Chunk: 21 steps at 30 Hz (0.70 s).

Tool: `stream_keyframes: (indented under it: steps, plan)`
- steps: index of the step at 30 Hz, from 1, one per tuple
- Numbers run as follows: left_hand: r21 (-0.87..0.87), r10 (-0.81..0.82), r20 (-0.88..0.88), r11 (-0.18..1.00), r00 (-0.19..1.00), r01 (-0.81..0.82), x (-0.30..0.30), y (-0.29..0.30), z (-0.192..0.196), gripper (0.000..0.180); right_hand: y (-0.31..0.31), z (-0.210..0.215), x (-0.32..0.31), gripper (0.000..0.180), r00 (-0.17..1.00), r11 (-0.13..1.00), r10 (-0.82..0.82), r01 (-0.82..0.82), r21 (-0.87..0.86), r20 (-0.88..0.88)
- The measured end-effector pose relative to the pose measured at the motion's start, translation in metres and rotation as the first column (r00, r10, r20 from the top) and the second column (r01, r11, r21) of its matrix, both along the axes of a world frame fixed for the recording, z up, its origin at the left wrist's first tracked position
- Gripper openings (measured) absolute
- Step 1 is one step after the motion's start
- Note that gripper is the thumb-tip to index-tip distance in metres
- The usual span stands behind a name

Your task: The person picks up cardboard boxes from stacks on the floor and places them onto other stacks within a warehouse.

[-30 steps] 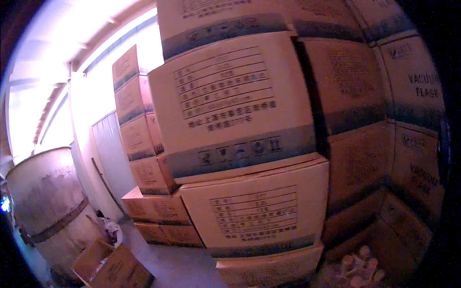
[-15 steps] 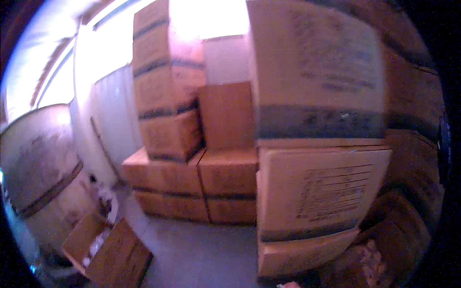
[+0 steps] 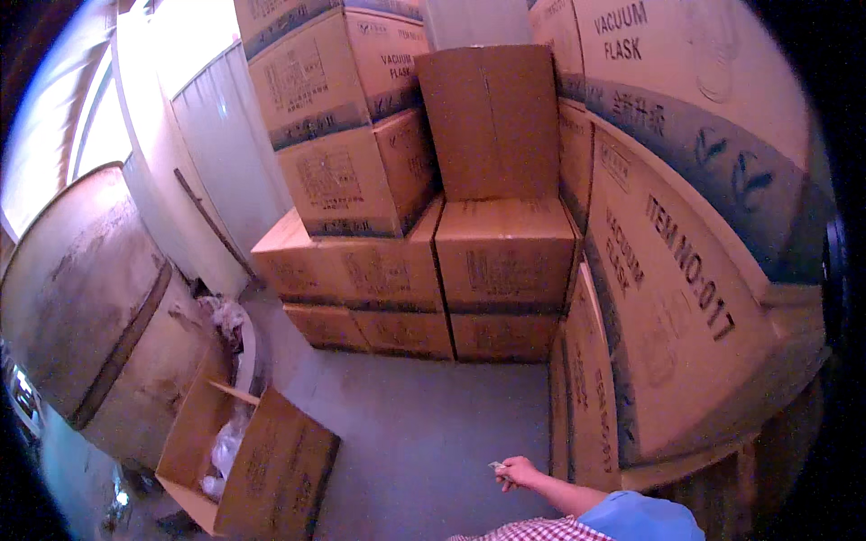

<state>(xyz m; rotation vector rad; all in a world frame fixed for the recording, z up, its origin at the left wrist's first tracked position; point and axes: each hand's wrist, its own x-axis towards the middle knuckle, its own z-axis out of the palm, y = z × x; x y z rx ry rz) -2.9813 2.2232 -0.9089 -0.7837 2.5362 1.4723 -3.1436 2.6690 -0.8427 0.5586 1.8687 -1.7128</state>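
Observation:
My right hand (image 3: 519, 471) reaches forward low over the grey concrete floor (image 3: 424, 406), its bare forearm coming in from the lower edge below a blue sleeve (image 3: 640, 521). The fingers pinch a small pale scrap (image 3: 497, 465); what it is I cannot make out. The hand hovers just left of the bottom corner of a tall stack of printed cardboard cartons (image 3: 667, 298) on my right. My left hand is out of view.
More brown cartons (image 3: 505, 257) are stacked against the back wall, closing off the corner. An open carton (image 3: 262, 464) with white plastic bags inside stands at lower left. A large rusty round drum (image 3: 81, 298) fills the left side, with white wall panels (image 3: 216, 153) behind it.
The view has swung from a close wall of cartons to the floor in the corner. My right hand, unseen before, has come into view at the bottom.

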Motion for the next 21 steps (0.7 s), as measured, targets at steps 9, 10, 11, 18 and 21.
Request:
stream_keyframes:
  steps: [9, 10, 11, 18, 21]
  plan:
    - [0.315, -0.024, -0.154, 0.946, 0.988, 0.072, -0.280, 0.013, 0.101, 0.013, 0.045, 0.065, -0.232, 0.011, 0.877, 0.948, -0.300, 0.319, -0.013, -0.375]
    - [0.229, -0.078, -0.219, 0.965, 0.973, 0.129, -0.322, 0.017, 0.114, 0.011, 0.059, 0.078, -0.258, 0.012, 0.806, 0.909, -0.376, 0.416, -0.015, -0.458]
    - [0.143, -0.130, -0.282, 0.974, 0.951, 0.176, -0.361, 0.026, 0.131, 0.010, 0.071, 0.100, -0.283, 0.012, 0.742, 0.868, -0.442, 0.495, -0.033, -0.504]
    - [-0.318, -0.458, -0.688, 0.888, 0.563, 0.334, -0.598, 0.136, 0.302, 0.019, 0.174, 0.255, -0.456, 0.036, 0.446, 0.654, -0.155, 0.715, 0.247, -0.881]
    - [-0.522, -0.564, -0.797, 0.824, 0.217, 0.221, -0.686, 0.200, 0.366, 0.021, 0.228, 0.301, -0.535, 0.040, 0.228, 0.599, -0.048, 0.786, 0.155, -0.972]
